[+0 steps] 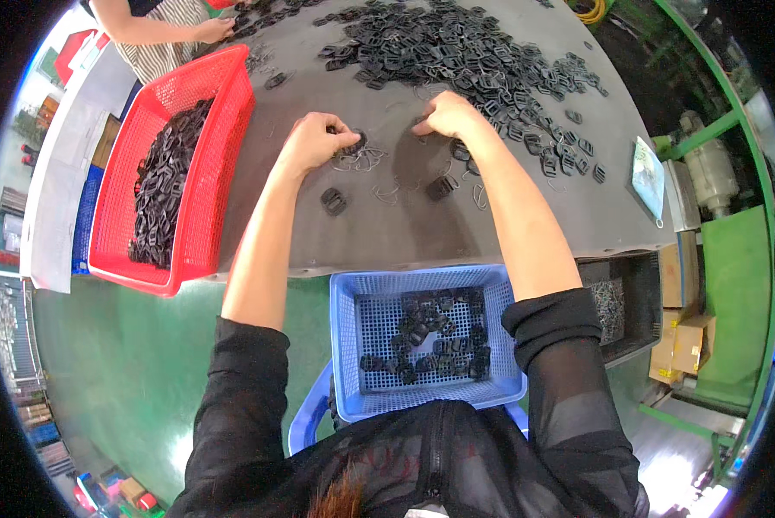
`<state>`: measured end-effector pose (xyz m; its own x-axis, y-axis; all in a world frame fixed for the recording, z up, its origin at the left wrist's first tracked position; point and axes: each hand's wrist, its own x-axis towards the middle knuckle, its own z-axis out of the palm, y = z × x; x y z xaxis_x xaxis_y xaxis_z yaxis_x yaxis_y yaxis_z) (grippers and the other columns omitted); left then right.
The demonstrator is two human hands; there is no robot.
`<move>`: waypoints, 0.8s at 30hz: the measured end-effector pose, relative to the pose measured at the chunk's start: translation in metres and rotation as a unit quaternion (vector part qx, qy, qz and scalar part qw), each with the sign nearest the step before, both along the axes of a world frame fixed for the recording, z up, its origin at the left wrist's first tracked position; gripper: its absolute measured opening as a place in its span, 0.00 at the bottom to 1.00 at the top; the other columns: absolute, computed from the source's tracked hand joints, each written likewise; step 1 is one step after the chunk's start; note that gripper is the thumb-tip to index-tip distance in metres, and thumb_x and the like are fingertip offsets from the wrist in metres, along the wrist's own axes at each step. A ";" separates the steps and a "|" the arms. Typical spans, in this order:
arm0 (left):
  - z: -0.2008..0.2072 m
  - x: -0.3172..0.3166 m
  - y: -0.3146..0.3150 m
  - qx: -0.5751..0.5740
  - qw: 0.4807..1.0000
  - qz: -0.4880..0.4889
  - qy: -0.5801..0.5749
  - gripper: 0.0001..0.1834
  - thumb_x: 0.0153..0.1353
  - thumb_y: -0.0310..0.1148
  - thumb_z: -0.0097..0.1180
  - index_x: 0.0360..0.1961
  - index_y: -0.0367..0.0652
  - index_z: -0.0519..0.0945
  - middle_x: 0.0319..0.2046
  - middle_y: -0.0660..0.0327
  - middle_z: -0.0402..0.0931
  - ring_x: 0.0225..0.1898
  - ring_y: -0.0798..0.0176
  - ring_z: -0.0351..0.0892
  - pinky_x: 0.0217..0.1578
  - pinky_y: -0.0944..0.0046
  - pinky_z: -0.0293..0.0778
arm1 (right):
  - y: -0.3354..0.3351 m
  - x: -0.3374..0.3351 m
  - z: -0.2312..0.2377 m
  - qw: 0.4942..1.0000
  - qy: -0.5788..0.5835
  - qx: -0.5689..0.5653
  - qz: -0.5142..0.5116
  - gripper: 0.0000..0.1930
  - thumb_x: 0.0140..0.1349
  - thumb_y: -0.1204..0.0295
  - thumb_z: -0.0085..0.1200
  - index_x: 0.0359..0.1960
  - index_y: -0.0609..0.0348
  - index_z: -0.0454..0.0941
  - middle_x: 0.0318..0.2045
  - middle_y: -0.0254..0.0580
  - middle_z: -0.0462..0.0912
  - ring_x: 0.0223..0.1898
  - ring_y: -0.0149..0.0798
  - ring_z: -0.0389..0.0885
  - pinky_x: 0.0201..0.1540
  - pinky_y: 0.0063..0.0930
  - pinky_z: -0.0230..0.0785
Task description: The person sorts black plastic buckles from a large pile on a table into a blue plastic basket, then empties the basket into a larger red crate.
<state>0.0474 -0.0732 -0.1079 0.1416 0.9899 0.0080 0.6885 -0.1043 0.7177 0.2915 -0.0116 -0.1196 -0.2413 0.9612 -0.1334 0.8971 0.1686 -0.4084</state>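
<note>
My left hand (315, 142) is closed over the grey table, thumb and forefinger pinching a small black plastic buckle (355, 143). Thin curly scraps (366, 161) lie right beside those fingertips. My right hand (450, 117) is at the near edge of the big pile of black buckles (448, 47), its fingers drawn together. Whatever those fingers hold, if anything, is too small to make out. Between my forearms, one loose buckle (334, 201) and a dark buckle clump (442, 187) rest on the table. Below them, a blue basket (342, 345) contains several black buckles.
At the left stands a red basket (229, 164) with many black buckles inside. Another person's hand (215, 31) is at the table's far left. A pale blue packet (647, 181) lies near the right edge. A dark bin (646, 302) with small scraps stands below that side.
</note>
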 end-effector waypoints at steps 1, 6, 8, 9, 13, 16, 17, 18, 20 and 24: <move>-0.005 -0.008 0.001 -0.006 1.000 0.003 -0.023 0.15 0.48 0.39 0.64 0.30 0.37 0.82 0.20 0.65 0.75 0.22 0.70 0.71 0.25 0.69 0.66 | -0.001 0.002 0.009 1.000 0.003 -0.004 0.025 0.20 0.43 0.56 0.65 0.32 0.59 0.83 0.31 0.48 0.83 0.33 0.41 0.81 0.38 0.33 0.72; 0.014 -0.047 -0.035 -0.154 0.829 0.009 -0.538 0.10 0.58 0.37 0.54 0.38 0.46 0.76 0.36 0.68 0.77 0.35 0.71 0.74 0.26 0.69 0.67 | -0.014 0.023 0.024 0.947 0.280 -0.155 -0.033 0.12 0.46 0.67 0.65 0.31 0.59 0.83 0.21 0.35 0.80 0.13 0.24 0.66 0.17 0.22 0.60; 0.017 -0.048 -0.054 -0.159 0.758 0.004 -0.633 0.09 0.58 0.38 0.54 0.37 0.47 0.76 0.34 0.69 0.77 0.35 0.70 0.74 0.24 0.70 0.66 | -0.024 0.032 0.032 0.925 0.333 -0.179 -0.027 0.12 0.46 0.69 0.65 0.34 0.60 0.82 0.21 0.36 0.80 0.14 0.24 0.67 0.17 0.22 0.60; 0.013 -0.047 -0.059 -0.164 0.743 0.032 -0.648 0.10 0.59 0.38 0.53 0.37 0.44 0.77 0.33 0.65 0.77 0.32 0.67 0.76 0.22 0.71 0.66 | -0.027 0.036 0.037 0.905 0.365 -0.218 -0.016 0.16 0.48 0.72 0.64 0.40 0.62 0.80 0.22 0.37 0.80 0.13 0.24 0.66 0.16 0.21 0.58; 0.000 -0.030 -0.079 -0.164 0.951 0.107 -0.239 0.12 0.56 0.39 0.56 0.36 0.44 0.77 0.31 0.61 0.79 0.28 0.64 0.75 0.28 0.68 0.70 | -0.039 0.050 0.029 0.959 0.248 -0.095 -0.096 0.23 0.45 0.74 0.66 0.46 0.62 0.76 0.26 0.40 0.82 0.15 0.27 0.70 0.20 0.22 0.63; 0.000 -0.009 -0.102 0.030 0.995 0.080 0.047 0.16 0.52 0.40 0.60 0.37 0.40 0.77 0.30 0.56 0.79 0.30 0.61 0.77 0.33 0.64 0.72 | -0.044 0.057 0.037 0.985 0.093 -0.021 -0.146 0.23 0.44 0.69 0.67 0.45 0.53 0.77 0.28 0.39 0.83 0.22 0.34 0.80 0.33 0.29 0.71; -0.001 -0.003 -0.108 0.030 0.995 0.081 0.056 0.20 0.49 0.40 0.62 0.38 0.39 0.77 0.31 0.51 0.79 0.32 0.57 0.78 0.38 0.61 0.71 | -0.048 0.060 0.037 0.983 0.103 -0.018 -0.149 0.22 0.44 0.69 0.66 0.44 0.53 0.78 0.28 0.39 0.83 0.22 0.34 0.80 0.33 0.29 0.71; 0.000 0.002 -0.112 0.038 0.992 0.082 0.083 0.19 0.48 0.41 0.62 0.38 0.39 0.77 0.32 0.50 0.79 0.33 0.55 0.78 0.38 0.60 0.71 | -0.053 0.066 0.036 0.982 0.112 -0.016 -0.153 0.21 0.44 0.68 0.66 0.43 0.53 0.78 0.28 0.39 0.83 0.22 0.35 0.80 0.33 0.30 0.71; 0.007 0.016 -0.119 0.053 0.986 0.084 0.133 0.19 0.47 0.41 0.63 0.37 0.39 0.77 0.33 0.49 0.79 0.35 0.52 0.79 0.39 0.58 0.71 | -0.066 0.076 0.037 0.982 0.129 -0.006 -0.141 0.20 0.44 0.68 0.65 0.42 0.53 0.78 0.28 0.39 0.83 0.23 0.35 0.80 0.34 0.30 0.71; 0.015 0.014 -0.123 -0.075 0.990 0.083 0.085 0.20 0.47 0.39 0.64 0.38 0.38 0.75 0.33 0.48 0.79 0.39 0.49 0.78 0.41 0.56 0.70 | -0.130 0.074 0.058 0.962 0.230 -0.148 0.001 0.16 0.45 0.70 0.63 0.38 0.55 0.78 0.28 0.38 0.82 0.30 0.31 0.80 0.36 0.27 0.71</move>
<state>0.0617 -0.1963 -0.0929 -0.0368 0.9879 -0.1509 0.7990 0.1198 0.5892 0.3657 -0.1419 -0.0619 -0.3410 0.8977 -0.2791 0.6097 -0.0148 -0.7925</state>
